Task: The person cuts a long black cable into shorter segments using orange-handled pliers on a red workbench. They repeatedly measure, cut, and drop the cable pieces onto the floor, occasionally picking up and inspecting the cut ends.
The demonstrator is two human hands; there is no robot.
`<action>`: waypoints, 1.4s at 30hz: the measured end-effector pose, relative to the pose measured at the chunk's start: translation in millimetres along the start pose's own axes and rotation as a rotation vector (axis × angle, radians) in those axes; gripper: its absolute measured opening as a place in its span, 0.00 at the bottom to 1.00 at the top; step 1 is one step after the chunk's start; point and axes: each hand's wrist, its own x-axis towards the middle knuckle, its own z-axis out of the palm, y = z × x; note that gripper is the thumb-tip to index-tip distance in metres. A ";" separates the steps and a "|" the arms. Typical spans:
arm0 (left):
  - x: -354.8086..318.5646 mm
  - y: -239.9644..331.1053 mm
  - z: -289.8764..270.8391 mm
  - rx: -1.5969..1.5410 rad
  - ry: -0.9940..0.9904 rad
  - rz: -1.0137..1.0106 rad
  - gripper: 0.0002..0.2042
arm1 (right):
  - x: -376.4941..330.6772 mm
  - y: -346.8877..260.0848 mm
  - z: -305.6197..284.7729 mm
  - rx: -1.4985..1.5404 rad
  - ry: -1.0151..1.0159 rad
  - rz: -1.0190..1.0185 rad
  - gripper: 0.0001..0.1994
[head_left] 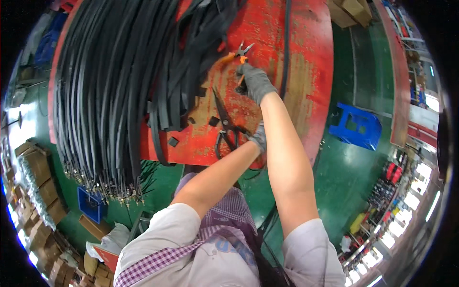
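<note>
Nearest us, brown cardboard boxes stack at lower left, beside a blue plastic crate. On the worn red table our left hand, in a grey knit glove, rests at the looped handles of black metal scissors; we cannot tell how tightly it closes. Farther on, our gloved right hand is wrapped around the orange-handled pliers (their small jaws slightly parted). A thick bundle of black rubber cables drapes over the table's left side.
</note>
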 end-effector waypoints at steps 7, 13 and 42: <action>-14.7 23.7 47.0 0.637 0.203 0.078 0.14 | -168.8 72.9 -74.0 0.561 0.166 -0.721 0.16; -14.4 33.7 60.0 0.886 0.101 -0.047 0.16 | -201.0 140.7 -115.3 0.820 -0.295 -0.613 0.20; -28.8 10.8 69.0 1.335 0.165 0.200 0.19 | -149.0 149.8 -77.2 0.707 -0.012 -0.049 0.13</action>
